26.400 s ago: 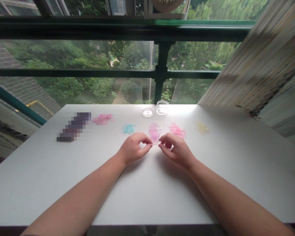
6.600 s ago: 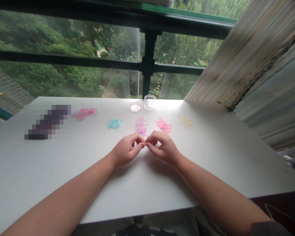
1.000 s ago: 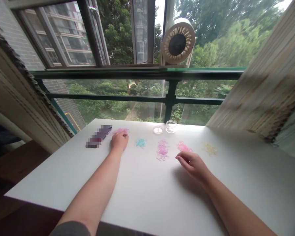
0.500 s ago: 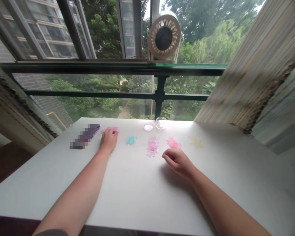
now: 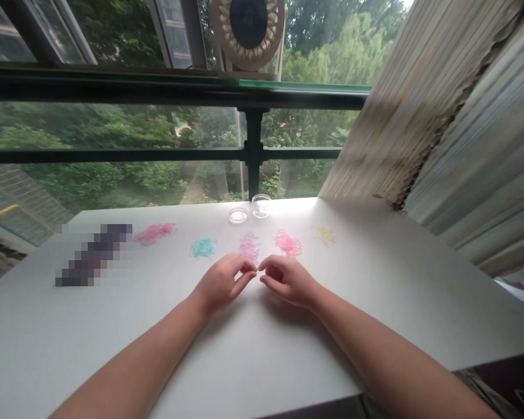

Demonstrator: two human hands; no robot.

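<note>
My left hand [image 5: 227, 282] and my right hand [image 5: 289, 280] meet fingertip to fingertip above the near edge of a pile of purple bands [image 5: 249, 247]. The left thumb and forefinger are pinched together. Curled inward, the right fingers bring the forefinger close to the left fingertips. Anything between them is too small to make out. The piles look like thin little rubber bands: pink-red bands [image 5: 288, 242] lie just beyond the right hand, turquoise bands [image 5: 204, 248] beyond the left. Farther out are magenta bands [image 5: 156, 233] and pale yellow bands [image 5: 326, 235].
Two clear round dishes [image 5: 261, 206] [image 5: 238, 216] stand at the far edge of the white table [image 5: 157, 349]. A dark pixelated object [image 5: 96, 254] lies at the left. Behind are a green railing [image 5: 179, 93], a fan [image 5: 248, 29] and a curtain [image 5: 384, 116].
My left hand has come from the magenta pile to the middle, meeting my right hand in front of the purple bands. The camera view has tilted down and turned right.
</note>
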